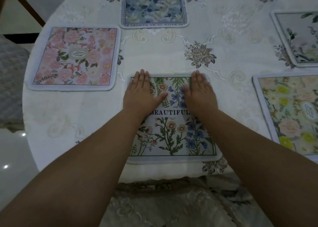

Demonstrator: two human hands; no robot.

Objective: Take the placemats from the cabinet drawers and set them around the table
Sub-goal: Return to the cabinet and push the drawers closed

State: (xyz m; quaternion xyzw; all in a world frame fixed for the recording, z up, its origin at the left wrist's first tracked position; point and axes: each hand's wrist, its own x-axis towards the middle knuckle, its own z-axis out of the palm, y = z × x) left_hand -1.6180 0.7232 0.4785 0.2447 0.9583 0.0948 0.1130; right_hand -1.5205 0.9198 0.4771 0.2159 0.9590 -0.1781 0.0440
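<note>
Head view: left hand (142, 92) and right hand (200, 93) flat, open, gripping nothing, pressing limp, light placemat (172, 132) at table (77, 116) near edge; lift by corners.

Five placemats (172, 135) lie on one table (172, 54), under two hands (142, 92).

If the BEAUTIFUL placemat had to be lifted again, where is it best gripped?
Probably by the near edge of the BEAUTIFUL placemat, approached from the person's side. It lies flat on the table, near that rim, so fingers could pinch its bare border there; both hands cover the far end.
</note>
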